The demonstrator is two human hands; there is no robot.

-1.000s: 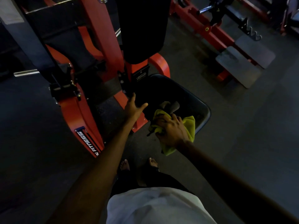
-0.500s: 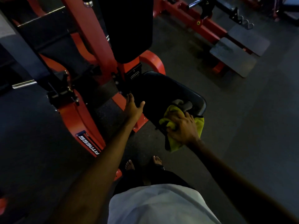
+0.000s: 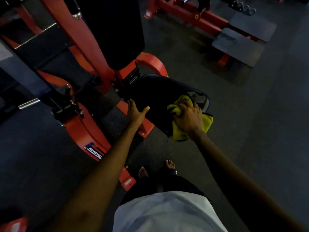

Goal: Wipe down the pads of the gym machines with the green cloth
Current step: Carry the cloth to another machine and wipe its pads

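Observation:
The black seat pad (image 3: 160, 92) of a red gym machine lies below me, with a tall black back pad (image 3: 115, 30) rising behind it. My right hand (image 3: 188, 118) grips the bunched green cloth (image 3: 207, 123) and presses it on the seat pad's near right corner. Part of the cloth hangs over the pad's front edge. My left hand (image 3: 136, 112) rests flat on the seat pad's left edge, fingers straight and thumb spread out.
The machine's red frame (image 3: 87, 131) and a chrome bar (image 3: 29, 103) stand to the left. Another red machine with grey foot plates (image 3: 237, 46) sits at the back right. My bare feet (image 3: 169, 164) stand on the dark rubber floor before the seat.
My right hand has slid the cloth rightward along the seat pad's front toward its right corner. My left hand has stayed at the left edge. The camera has moved closer.

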